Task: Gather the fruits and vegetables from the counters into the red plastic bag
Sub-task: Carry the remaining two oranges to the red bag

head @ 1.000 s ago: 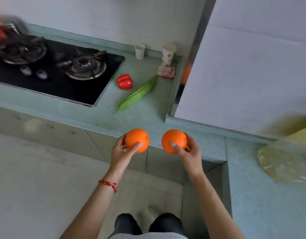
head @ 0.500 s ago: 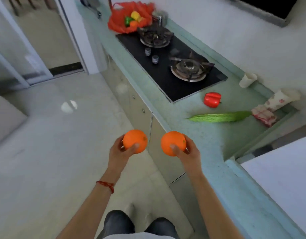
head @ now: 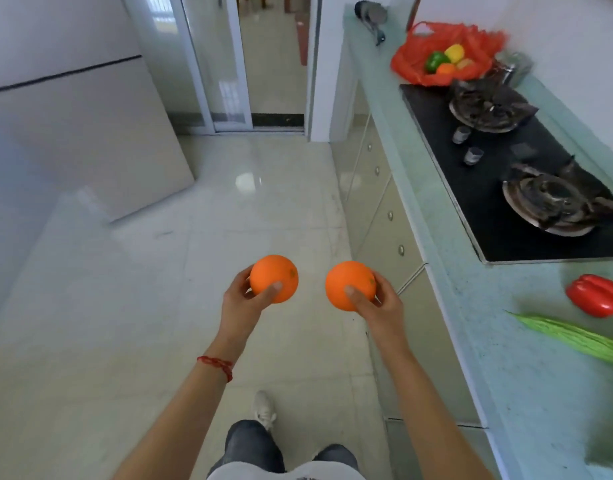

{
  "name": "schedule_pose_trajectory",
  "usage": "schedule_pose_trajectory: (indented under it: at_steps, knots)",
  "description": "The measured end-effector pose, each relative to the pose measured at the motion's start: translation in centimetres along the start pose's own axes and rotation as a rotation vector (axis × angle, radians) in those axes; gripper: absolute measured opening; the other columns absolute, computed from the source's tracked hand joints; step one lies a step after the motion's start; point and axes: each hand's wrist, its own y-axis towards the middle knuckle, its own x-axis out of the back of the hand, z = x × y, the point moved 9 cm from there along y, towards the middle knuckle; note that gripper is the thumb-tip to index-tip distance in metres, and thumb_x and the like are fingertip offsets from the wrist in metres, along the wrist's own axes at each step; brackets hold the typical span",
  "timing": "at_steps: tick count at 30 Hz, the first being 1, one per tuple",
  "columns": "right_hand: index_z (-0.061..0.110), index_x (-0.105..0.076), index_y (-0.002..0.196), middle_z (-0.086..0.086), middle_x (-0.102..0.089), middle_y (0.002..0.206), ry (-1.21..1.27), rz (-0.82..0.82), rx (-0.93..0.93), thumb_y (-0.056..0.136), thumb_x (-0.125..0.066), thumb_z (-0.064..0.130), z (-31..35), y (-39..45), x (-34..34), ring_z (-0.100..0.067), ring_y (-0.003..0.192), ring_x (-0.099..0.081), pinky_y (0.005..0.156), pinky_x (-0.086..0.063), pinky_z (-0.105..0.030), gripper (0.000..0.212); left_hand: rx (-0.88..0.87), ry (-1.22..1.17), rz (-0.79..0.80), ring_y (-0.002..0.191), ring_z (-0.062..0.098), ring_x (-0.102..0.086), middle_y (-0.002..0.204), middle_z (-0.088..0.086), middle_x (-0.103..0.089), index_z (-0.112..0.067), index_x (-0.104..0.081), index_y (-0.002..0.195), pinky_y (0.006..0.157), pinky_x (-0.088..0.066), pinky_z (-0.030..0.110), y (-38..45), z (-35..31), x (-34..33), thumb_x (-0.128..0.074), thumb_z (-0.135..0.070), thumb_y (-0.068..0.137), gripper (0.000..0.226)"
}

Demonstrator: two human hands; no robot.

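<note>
Hands (head: 242, 303) (head: 381, 306) w/ 2 oranges (head: 274, 278) (head: 350, 285) above floor.

A round, smooth orange fruit (head: 274, 278) sits gripped in the left hand (head: 241, 299), held above the floor. A second round orange fruit (head: 350, 285) sits gripped in the right hand (head: 381, 308), beside the first and apart from it. A glossy red bell pepper (head: 596, 295) lies on its side on the pale green counter (head: 526, 358), just beside a long, ridged green gourd (head: 575, 337) lying flat. At the counter's far end, an open, crumpled red plastic bag (head: 416, 65) holds a green pepper (head: 436, 61), a yellow pepper (head: 454, 53) and a small orange fruit (head: 446, 68).
</note>
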Motion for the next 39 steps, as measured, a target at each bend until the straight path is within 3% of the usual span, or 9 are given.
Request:
schedule_pose_trajectory:
  at_steps: [4, 7, 12, 15, 21, 26, 31, 35, 39]
  knots:
    - [0.026, -0.052, 0.119, -0.002, -0.057, 0.118, -0.008, 0.04, -0.017, 0.061, -0.078, 0.03, 0.6, 2.7, -4.2, -0.019, 0.1, -0.059, 0.088, -0.052, -0.042, 0.063, -0.016, -0.02, -0.024, 0.095, 0.018, -0.058, 0.112, 0.002, -0.055, -0.017, -0.049, 0.125, 0.079, -0.049, 0.034, 3.6, -1.0, 2.5, -0.074, -0.023, 0.075, 0.057]
    - [0.025, -0.052, 0.12, -0.005, -0.056, 0.122, 0.006, 0.047, -0.019, 0.064, -0.079, 0.029, 1.2, 5.0, -6.7, -0.018, 0.099, -0.059, 0.088, -0.052, -0.042, 0.063, -0.014, -0.013, -0.038, 0.098, 0.021, -0.058, 0.115, 0.004, -0.055, -0.015, -0.048, 0.127, 0.082, -0.05, 0.036, 6.8, -1.6, 4.0, -0.072, -0.02, 0.077, 0.057]
    - [0.03, -0.051, 0.116, -0.002, -0.055, 0.119, -0.007, 0.045, -0.009, 0.066, -0.079, 0.028, 2.6, 8.8, -9.9, -0.019, 0.1, -0.058, 0.091, -0.051, -0.046, 0.057, -0.008, -0.013, -0.025, 0.098, 0.019, -0.058, 0.115, 0.003, -0.054, -0.018, -0.049, 0.127, 0.083, -0.051, 0.037, 11.8, -2.7, 5.3, -0.074, -0.035, 0.064, 0.07]
    - [0.03, -0.05, 0.116, 0.0, -0.055, 0.118, -0.013, 0.036, -0.011, 0.07, -0.079, 0.025, 3.3, 11.6, -11.1, -0.019, 0.1, -0.058, 0.091, -0.051, -0.047, 0.054, -0.004, -0.011, -0.025, 0.102, 0.024, -0.056, 0.119, 0.005, -0.053, -0.017, -0.047, 0.128, 0.085, -0.05, 0.04, 15.0, -3.4, 5.1, -0.073, -0.025, 0.076, 0.059]
    - [0.028, -0.052, 0.118, 0.0, -0.056, 0.118, -0.021, 0.028, -0.021, 0.068, -0.079, 0.029, 4.5, 19.3, -12.6, -0.02, 0.101, -0.058, 0.089, -0.051, -0.047, 0.057, 0.011, -0.003, -0.011, 0.102, 0.023, -0.056, 0.115, 0.001, -0.053, -0.02, -0.047, 0.125, 0.082, -0.05, 0.035, 22.4, -4.6, 2.2, -0.071, -0.023, 0.077, 0.053]
    - [0.025, -0.053, 0.121, -0.001, -0.056, 0.121, -0.014, 0.058, -0.021, 0.066, -0.079, 0.029, 6.4, 27.7, -13.8, -0.021, 0.104, -0.058, 0.09, -0.051, -0.047, 0.061, 0.018, -0.015, -0.002, 0.1, 0.018, -0.058, 0.115, -0.001, -0.054, -0.023, -0.048, 0.126, 0.078, -0.051, 0.032, 29.6, -6.7, -0.9, -0.073, -0.05, 0.055, 0.08]
    - [0.026, -0.054, 0.12, -0.001, -0.058, 0.119, -0.028, 0.081, -0.035, 0.046, -0.073, 0.055, 9.5, 37.1, -14.3, -0.02, 0.104, -0.06, 0.088, -0.053, -0.043, 0.082, 0.007, -0.014, -0.027, 0.101, 0.022, -0.056, 0.118, 0.003, -0.052, -0.021, -0.047, 0.125, 0.079, -0.05, 0.032, 37.4, -10.5, -5.1, -0.074, -0.029, 0.073, 0.059]
    - [0.029, -0.055, 0.114, 0.004, -0.059, 0.111, -0.026, 0.096, -0.04, 0.049, -0.076, 0.049, 11.9, 43.7, -15.0, -0.021, 0.102, -0.061, 0.086, -0.053, -0.044, 0.072, 0.001, -0.036, -0.04, 0.096, 0.012, -0.057, 0.115, 0.001, -0.053, -0.027, -0.047, 0.119, 0.075, -0.049, 0.028, 43.0, -13.2, -7.7, -0.071, -0.039, 0.063, 0.061]
    - [0.029, -0.054, 0.114, 0.012, -0.059, 0.106, -0.014, 0.119, -0.056, 0.053, -0.078, 0.045, 13.3, 49.1, -16.4, -0.012, 0.097, -0.061, 0.087, -0.053, -0.042, 0.068, 0.001, -0.024, -0.054, 0.099, 0.019, -0.057, 0.118, 0.003, -0.053, -0.024, -0.048, 0.121, 0.075, -0.05, 0.028, 48.1, -14.9, -9.4, -0.076, -0.036, 0.069, 0.06]
